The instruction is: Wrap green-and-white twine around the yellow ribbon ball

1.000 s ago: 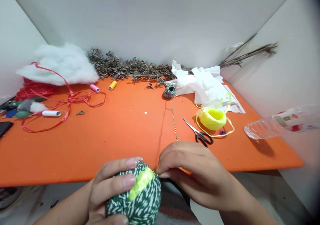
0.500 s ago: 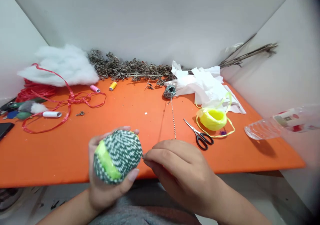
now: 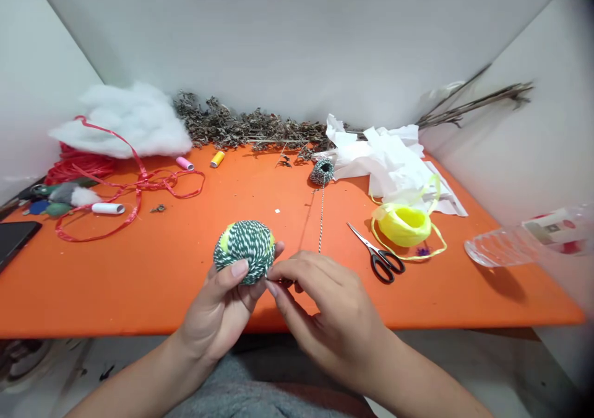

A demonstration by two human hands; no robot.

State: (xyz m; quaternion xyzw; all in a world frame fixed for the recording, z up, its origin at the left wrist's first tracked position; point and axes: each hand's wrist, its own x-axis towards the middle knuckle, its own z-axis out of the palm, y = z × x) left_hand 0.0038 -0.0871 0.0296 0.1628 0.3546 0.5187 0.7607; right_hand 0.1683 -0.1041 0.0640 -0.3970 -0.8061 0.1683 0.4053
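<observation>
My left hand (image 3: 218, 310) holds a ball wrapped in green-and-white twine (image 3: 248, 251), its thumb pressed on the near side. Yellow patches show at the ball's upper left and right edges. Close against the ball's right side, my right hand (image 3: 329, 307) pinches the twine between thumb and forefinger. A strand of the same twine (image 3: 322, 220) runs from behind my right hand up to a small hollow twine roll (image 3: 322, 171) near the back of the table.
Black-handled scissors (image 3: 378, 254) and a yellow ribbon roll (image 3: 403, 225) lie at right, with a clear bottle (image 3: 524, 242) beyond. White scraps (image 3: 390, 158) and dried plants (image 3: 250, 127) line the back. Red ribbon (image 3: 139, 186), stuffing (image 3: 134, 121), spools and a phone (image 3: 16, 242) are left.
The ball has moved up and right, turned so less yellow shows. My left thumb now lies over its front. The view has shifted slightly.
</observation>
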